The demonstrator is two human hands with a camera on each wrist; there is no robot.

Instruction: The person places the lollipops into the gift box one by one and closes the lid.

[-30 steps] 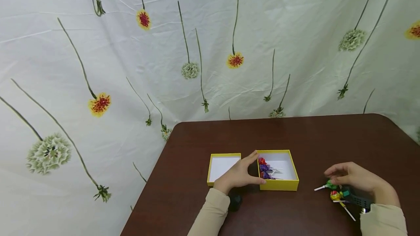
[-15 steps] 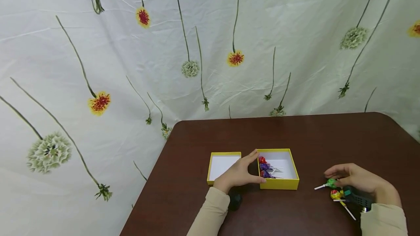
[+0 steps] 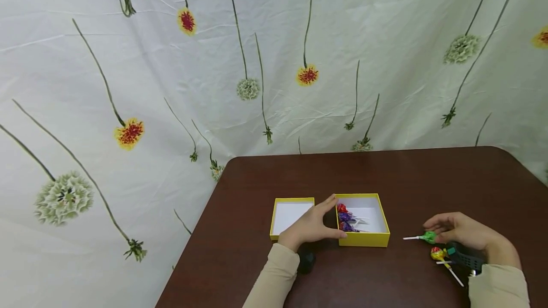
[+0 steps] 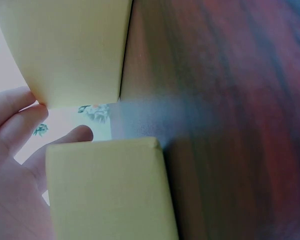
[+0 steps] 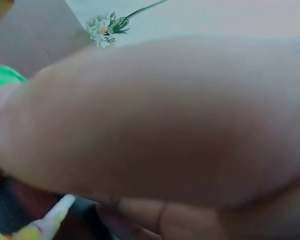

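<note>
In the head view my left hand (image 3: pixel 311 224) spans the left side of a yellow box (image 3: pixel 364 239) with a white inside, fingers at the back corner and thumb at the front corner. Red and purple wrapped lollipops (image 3: pixel 346 219) lie along the box's left wall, white sticks pointing right. To the right, my right hand (image 3: pixel 468 233) pinches a green lollipop (image 3: pixel 429 237) by its head, its stick pointing left. Just below that hand are a yellow-and-red lollipop (image 3: pixel 437 253) and another stick, partly hidden by the wrist. The right wrist view is mostly filled by the hand, with green wrapper (image 5: pixel 5 75) at its left edge.
A yellow-rimmed white lid (image 3: pixel 292 218) lies open side up left of the box, partly behind the left hand. Everything rests on a dark brown table (image 3: pixel 406 175). A flower-print cloth (image 3: pixel 274 61) hangs behind it. A dark wrist device (image 3: pixel 466 256) sits under the right wrist.
The green lollipop has shifted slightly left and up with its stick turned closer to level, now between the right fingers. The left hand and the box have stayed in place.
</note>
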